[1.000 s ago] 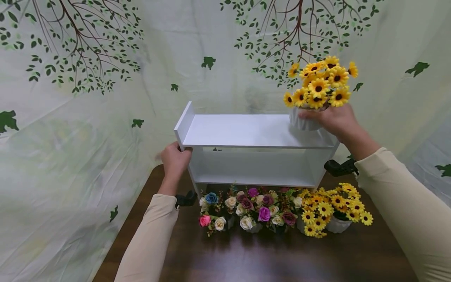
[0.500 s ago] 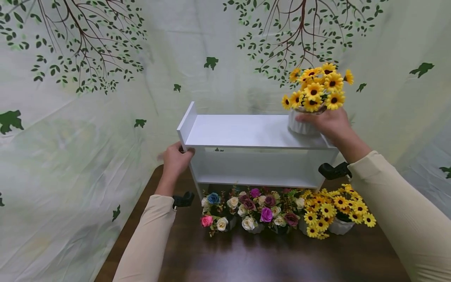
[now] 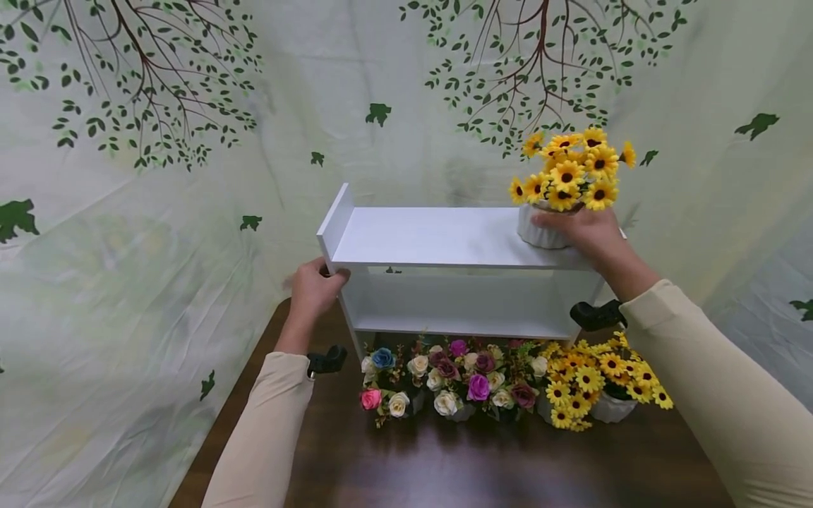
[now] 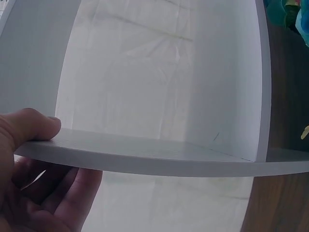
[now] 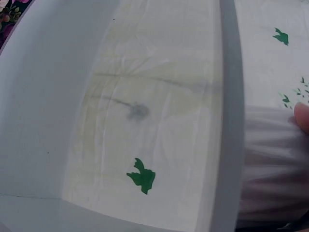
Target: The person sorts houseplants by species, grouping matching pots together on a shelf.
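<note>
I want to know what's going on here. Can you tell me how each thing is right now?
Shelf: upright on the table, lower level bare.
Sunflower pot: upright on the shelf top, at its right end, held.
Right hand: grips the sunflower pot.
Left hand: grips the shelf's left edge.
Rose pots: on the table before the shelf.
Second sunflower pot: on the table, untouched.

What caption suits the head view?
Right hand holds a sunflower pot on a white shelf; left hand grips its edge.

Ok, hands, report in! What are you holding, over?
Left hand grips the white shelf's left edge. Right hand holds the sunflower pot on the shelf top. Nothing blocking it.
</note>
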The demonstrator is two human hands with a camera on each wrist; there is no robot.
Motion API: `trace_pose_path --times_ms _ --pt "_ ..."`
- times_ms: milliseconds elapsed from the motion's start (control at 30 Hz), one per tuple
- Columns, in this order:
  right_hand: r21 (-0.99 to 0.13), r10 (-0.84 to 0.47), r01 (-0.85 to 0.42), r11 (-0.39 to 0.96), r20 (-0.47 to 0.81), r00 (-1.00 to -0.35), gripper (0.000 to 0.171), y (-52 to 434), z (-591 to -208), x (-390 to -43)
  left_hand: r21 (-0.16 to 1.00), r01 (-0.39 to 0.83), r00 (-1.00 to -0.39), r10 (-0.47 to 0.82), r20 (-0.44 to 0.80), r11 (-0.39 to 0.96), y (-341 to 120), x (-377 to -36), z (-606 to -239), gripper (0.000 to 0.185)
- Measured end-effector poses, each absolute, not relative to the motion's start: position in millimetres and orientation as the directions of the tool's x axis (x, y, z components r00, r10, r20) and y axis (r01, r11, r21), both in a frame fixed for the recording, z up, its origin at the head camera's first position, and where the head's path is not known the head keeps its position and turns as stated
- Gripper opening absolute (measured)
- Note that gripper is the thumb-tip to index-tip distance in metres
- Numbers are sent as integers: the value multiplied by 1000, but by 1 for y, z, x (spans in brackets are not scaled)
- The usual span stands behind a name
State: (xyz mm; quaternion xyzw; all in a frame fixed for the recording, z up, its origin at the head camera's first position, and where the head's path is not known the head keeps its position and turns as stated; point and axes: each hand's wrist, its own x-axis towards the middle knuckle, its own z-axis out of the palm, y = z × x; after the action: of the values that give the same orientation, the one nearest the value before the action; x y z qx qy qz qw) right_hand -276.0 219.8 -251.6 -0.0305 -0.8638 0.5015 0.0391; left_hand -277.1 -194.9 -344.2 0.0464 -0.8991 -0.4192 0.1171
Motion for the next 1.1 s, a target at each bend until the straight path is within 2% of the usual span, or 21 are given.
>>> trace_pose_path --times_ms 200,367,600,700,800,900,1000,1067,1100 --pt "-875 86 27 483 17 -996 79 221 -257 -278 758 17 -969 -175 173 652 -195 -278 -345 39" --pt "-871 89 28 490 19 -996 80 219 -255 -280 772 4 -970 -186 157 635 -197 -277 -345 40" --pt "-877 130 -90 472 170 -977 73 211 -252 -271 786 -9 -975 -181 131 618 -201 -277 -346 43" --pt "-906 156 -149 395 226 -962 81 210 -246 -257 784 -8 -974 -184 135 621 -202 -277 -347 42" --pt "-933 143 -157 323 212 -967 98 215 -241 -234 780 -4 -972 -187 145 625 -201 -278 -348 40" --pt "-921 133 -148 360 208 -969 103 229 -248 -206 777 -4 -971 -187 147 630 -200 -278 -347 39" --pt "-898 191 -162 410 258 -947 95 252 -269 -183 779 -7 -974 -181 137 628 -199 -278 -346 41" --pt "-917 302 -167 362 285 -910 81 269 -287 -174 782 -5 -976 -175 133 623 -199 -278 -346 42" --pt "-939 367 -172 297 278 -887 73 278 -296 -172 785 -6 -976 -174 131 620 -199 -277 -345 42"
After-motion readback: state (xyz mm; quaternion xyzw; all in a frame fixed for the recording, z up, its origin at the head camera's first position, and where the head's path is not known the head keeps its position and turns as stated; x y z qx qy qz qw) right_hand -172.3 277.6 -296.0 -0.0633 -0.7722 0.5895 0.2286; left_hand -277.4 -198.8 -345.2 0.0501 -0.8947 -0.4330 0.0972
